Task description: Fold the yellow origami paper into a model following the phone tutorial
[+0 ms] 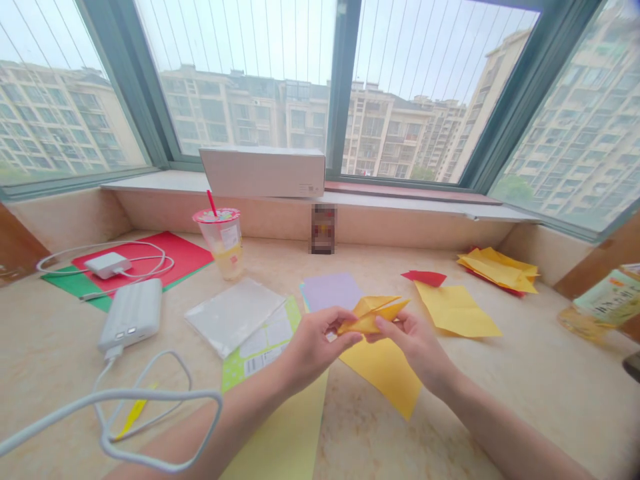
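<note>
Between my two hands is a folded piece of yellow paper (376,315), held a little above the table with its pointed layers spread toward the right. My left hand (325,333) pinches its left end between thumb and fingers. My right hand (405,332) grips the lower right part, thumb on the near face. Beneath them lies a flat orange-yellow sheet (387,377). A pale yellow sheet (283,433) reaches the near edge under my left forearm. Just beyond my hands are a lilac sheet (333,291) and, to the right, another yellow sheet (457,310).
Leftward are a white power bank (133,313) with looping cables, a charger (107,265) on red paper (185,257), and a lidded cup (223,243) with a straw. A clear packet (235,313) lies nearer. Rightward are stacked yellow papers (500,267) and a bottle (605,300).
</note>
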`<state>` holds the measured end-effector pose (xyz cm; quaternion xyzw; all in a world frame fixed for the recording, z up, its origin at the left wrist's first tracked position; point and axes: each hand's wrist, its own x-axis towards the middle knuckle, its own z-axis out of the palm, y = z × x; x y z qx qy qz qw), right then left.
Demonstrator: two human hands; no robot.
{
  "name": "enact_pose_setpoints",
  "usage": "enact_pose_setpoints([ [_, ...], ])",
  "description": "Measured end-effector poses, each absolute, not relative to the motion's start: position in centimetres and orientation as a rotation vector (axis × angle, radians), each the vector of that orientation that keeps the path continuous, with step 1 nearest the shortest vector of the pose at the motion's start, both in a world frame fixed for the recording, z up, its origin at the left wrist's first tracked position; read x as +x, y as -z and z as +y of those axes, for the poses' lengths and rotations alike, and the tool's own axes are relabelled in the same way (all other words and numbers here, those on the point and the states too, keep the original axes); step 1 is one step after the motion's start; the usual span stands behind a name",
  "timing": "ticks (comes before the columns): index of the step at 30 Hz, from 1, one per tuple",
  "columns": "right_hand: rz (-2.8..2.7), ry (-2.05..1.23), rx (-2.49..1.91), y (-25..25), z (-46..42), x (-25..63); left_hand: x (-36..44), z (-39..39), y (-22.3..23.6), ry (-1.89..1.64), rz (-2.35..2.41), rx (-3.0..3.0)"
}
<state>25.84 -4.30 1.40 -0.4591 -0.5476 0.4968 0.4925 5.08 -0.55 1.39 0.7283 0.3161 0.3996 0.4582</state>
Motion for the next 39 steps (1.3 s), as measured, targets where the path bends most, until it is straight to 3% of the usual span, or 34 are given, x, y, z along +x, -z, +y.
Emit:
enact_pose_setpoints([
  [6,-1.355,-1.15,-1.079,-1.4,-4.3,26.2,4.9,-0.3,-1.7,-0.982,0.756,1.761],
  [14,-1.394,-1.229,-1.271,-1.5,-4.5,28.2,4.6,-0.5,-1.1,-0.7,0.738,1.8],
  [27,-1.731,-0.999,-1.423,-1.4,-5.3,26.5,5.4,0.4,-0.9,-0.969,0.805,1.309],
  [39,-1.717,-1.11,-1.424,-2.0,-2.1,25.5,3.8,2.2,-0.7,-0.762,0.784,1.149],
])
